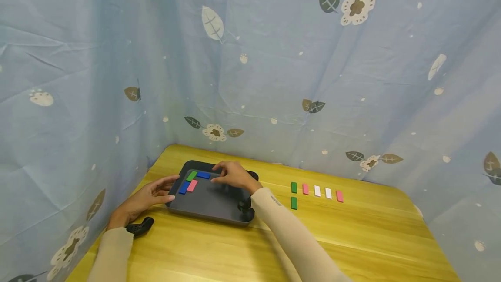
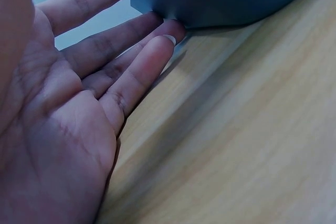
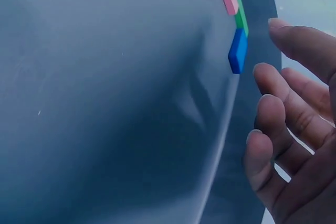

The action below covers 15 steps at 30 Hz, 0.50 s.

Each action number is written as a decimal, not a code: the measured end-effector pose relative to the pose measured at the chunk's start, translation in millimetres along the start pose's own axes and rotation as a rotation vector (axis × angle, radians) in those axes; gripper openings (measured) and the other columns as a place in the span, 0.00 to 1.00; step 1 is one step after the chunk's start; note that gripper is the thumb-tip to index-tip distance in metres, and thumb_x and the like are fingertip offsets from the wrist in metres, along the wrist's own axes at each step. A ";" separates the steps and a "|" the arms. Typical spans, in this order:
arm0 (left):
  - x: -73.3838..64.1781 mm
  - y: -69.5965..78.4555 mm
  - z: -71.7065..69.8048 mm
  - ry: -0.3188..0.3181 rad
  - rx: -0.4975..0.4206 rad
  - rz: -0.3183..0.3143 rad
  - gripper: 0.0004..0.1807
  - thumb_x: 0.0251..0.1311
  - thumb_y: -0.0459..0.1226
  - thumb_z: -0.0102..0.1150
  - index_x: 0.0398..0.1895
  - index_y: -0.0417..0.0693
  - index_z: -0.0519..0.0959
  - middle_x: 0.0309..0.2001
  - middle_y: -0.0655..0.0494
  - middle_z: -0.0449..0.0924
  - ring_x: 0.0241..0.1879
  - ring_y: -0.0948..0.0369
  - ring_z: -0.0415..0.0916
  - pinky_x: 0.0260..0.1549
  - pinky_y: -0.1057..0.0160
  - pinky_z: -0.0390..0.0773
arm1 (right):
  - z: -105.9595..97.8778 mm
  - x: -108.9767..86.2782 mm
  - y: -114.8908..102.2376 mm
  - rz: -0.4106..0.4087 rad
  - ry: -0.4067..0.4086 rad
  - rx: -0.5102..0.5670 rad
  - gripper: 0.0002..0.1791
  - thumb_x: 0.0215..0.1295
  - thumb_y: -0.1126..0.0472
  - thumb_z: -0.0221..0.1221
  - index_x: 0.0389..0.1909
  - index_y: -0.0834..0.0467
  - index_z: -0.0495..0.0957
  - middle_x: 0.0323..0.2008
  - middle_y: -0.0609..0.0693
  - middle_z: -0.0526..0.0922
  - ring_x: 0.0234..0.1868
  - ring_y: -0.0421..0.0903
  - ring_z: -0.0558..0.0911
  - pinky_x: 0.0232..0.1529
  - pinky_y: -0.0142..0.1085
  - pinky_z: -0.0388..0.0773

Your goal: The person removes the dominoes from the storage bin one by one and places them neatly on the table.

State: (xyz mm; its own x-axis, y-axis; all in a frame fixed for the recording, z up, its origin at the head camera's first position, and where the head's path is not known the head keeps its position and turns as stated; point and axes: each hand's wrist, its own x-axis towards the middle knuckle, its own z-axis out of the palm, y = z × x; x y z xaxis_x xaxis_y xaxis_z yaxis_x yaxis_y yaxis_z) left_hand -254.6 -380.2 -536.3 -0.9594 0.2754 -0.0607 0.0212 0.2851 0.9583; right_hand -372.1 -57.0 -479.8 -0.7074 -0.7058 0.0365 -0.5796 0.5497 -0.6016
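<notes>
A dark grey tray [image 1: 219, 203] lies on the table, with several flat rectangular blocks near its far left corner. Among them are a green block [image 1: 192, 176], a pink block [image 1: 192, 186], a blue block [image 1: 184, 187] and another blue block [image 1: 203, 175]. My left hand [image 1: 150, 196] is at the tray's left side, its nearly straight fingertips against the outer wall in the left wrist view. Over the far part of the tray, my right hand [image 1: 235, 175] has loosely bent, parted fingers with nothing between them. In the right wrist view its fingertips [image 3: 271, 109] are near a blue block [image 3: 238, 52].
Right of the tray, a row of blocks lies on the wooden table [image 1: 352, 229]: green [image 1: 294, 187], pink [image 1: 305, 189], two white [image 1: 317, 191] and another pink [image 1: 340, 196]. A second green block [image 1: 294, 203] lies nearer. A patterned curtain [image 1: 274, 77] hangs behind the table.
</notes>
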 end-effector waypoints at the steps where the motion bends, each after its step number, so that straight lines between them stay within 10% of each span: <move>1: 0.0 0.1 -0.2 -0.002 0.005 0.005 0.39 0.70 0.42 0.66 0.81 0.58 0.60 0.77 0.44 0.55 0.70 0.39 0.58 0.59 0.44 0.70 | 1.2 1.2 -0.5 0.003 -0.009 0.006 0.27 0.67 0.50 0.69 0.63 0.57 0.81 0.29 0.41 0.83 0.28 0.41 0.82 0.36 0.31 0.77; 15: -0.8 1.5 1.3 0.009 0.008 0.016 0.39 0.69 0.41 0.67 0.80 0.56 0.61 0.76 0.41 0.58 0.69 0.39 0.59 0.59 0.42 0.70 | 25.4 10.5 1.0 0.108 -0.053 0.085 0.32 0.66 0.52 0.71 0.69 0.56 0.76 0.26 0.42 0.84 0.26 0.39 0.82 0.31 0.32 0.78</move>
State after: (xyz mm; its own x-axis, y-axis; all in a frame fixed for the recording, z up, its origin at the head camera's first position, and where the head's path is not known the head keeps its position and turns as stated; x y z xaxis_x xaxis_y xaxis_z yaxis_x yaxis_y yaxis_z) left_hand -253.4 -378.8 -535.2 -0.9615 0.2713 -0.0430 0.0384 0.2878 0.9569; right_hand -369.8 -75.3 -500.3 -0.7399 -0.6688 -0.0729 -0.4635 0.5853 -0.6653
